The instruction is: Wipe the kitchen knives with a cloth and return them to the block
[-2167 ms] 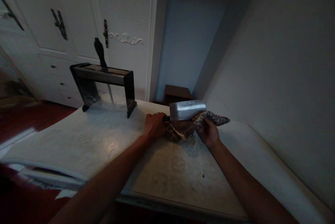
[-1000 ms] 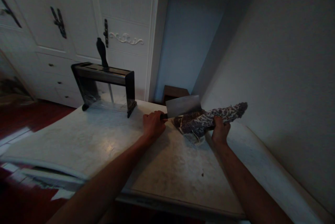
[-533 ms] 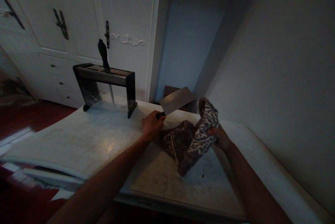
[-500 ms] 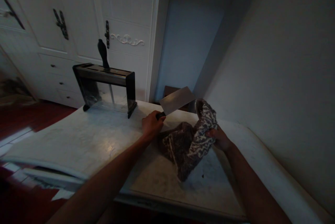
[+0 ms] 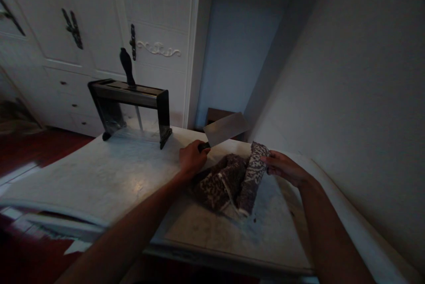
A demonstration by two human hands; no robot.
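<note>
My left hand is closed around the black handle of a cleaver. Its broad metal blade points away and to the right, held above the table's far edge. A brown and white patterned towel lies bunched on the table, its right part folded into a long roll. At the roll's upper end, my right hand grips the cloth with its fingertips; some of those fingers are partly hidden.
A knife block with clear sides and a black-handled knife in it stands on the left of the pale table. Behind are white cupboards; a wall rises on the right. A small dark crumb lies near the towel.
My right hand has lowered the towel's raised end and shifted slightly right, its grip now at the fingertips. The towel lies flatter. My left hand keeps the cleaver nearly still.
</note>
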